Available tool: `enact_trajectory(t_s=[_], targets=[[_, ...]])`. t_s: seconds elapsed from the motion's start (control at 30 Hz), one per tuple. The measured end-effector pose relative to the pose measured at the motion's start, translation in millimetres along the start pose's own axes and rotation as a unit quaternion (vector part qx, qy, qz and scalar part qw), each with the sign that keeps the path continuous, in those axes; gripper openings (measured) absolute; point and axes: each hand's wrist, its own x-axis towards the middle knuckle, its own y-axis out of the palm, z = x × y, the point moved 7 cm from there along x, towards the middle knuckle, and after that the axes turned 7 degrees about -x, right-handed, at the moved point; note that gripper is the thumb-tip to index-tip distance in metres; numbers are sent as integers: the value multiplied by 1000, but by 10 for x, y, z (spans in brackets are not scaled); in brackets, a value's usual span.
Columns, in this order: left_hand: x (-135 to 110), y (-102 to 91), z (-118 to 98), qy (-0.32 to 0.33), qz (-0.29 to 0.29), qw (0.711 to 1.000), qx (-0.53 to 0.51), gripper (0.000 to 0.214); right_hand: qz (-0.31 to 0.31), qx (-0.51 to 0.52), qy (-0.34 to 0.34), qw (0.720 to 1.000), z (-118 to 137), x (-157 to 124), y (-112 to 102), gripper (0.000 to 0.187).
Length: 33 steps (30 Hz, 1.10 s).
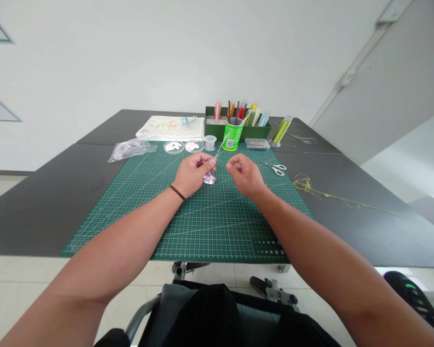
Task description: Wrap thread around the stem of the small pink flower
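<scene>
My left hand is closed in a pinch over the green cutting mat. It holds a small pale lilac piece and a thin wire that rises up and to the right. A dark band sits on that wrist. My right hand hovers a short way to the right, fingers curled into a pinch. What it holds, if anything, is too fine to make out.
Behind the hands stand a green cup with sticks, a green box of bead tubes, two round dishes, a small clear cup, a plastic bag and a white sheet. Scissors and yellow-green thread lie to the right.
</scene>
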Motion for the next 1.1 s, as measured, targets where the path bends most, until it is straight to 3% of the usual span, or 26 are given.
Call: enact_trajectory(t_s=[0.53, 0.8, 1.1], targets=[[-21, 84, 13, -53, 38, 993, -100, 23, -25, -44, 17, 999, -10, 23, -64, 11], [-91, 216, 46, -97, 139, 972, -162, 32, -1, 4, 69, 998, -235, 93, -5, 14], [-246, 361, 93, -194, 265, 940, -91, 23, 43, 36, 90, 994, -336, 120, 74, 24]])
